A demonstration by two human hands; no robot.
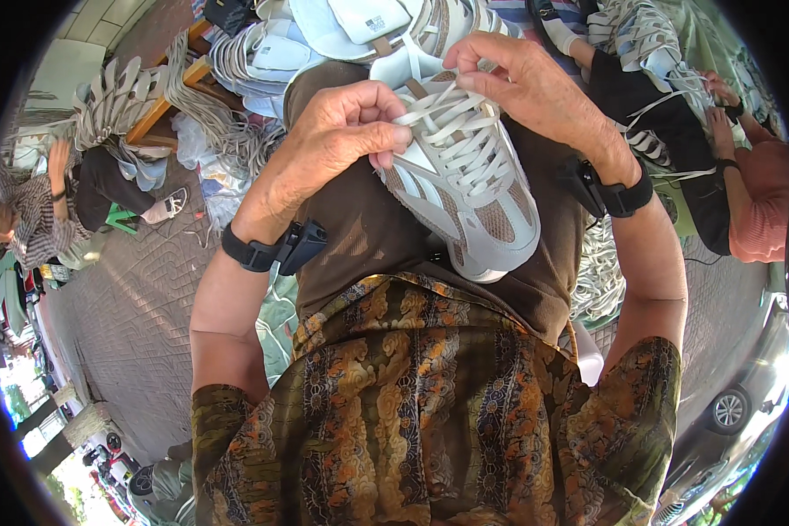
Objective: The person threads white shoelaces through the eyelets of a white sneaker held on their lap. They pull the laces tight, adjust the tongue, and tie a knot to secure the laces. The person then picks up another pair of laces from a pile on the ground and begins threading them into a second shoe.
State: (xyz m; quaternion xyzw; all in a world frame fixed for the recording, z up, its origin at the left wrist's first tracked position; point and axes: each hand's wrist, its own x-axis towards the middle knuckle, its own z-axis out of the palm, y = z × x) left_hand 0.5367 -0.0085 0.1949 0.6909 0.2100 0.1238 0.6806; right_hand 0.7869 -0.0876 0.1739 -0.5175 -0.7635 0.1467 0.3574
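A white and beige sneaker upper [486,223] with brown mesh panels rests on my lap, its toe pointing toward me. White flat laces [473,162] criss-cross over its tongue. At the upper's left side, my left hand [337,136] has thumb and fingers pinched together on a lace near the top eyelets. My right hand [522,83] is closed in a pinch above the collar opening, on the other side; a lace runs to its fingertips. The exact grip between those fingertips is partly hidden.
Stacked shoe uppers [263,61] lie beyond my knees, beside a wooden frame [162,114]. A heap of white laces [598,276] sits by my right thigh. Other people work at left [39,202] and right [758,188]. A parked car [728,421] stands at lower right.
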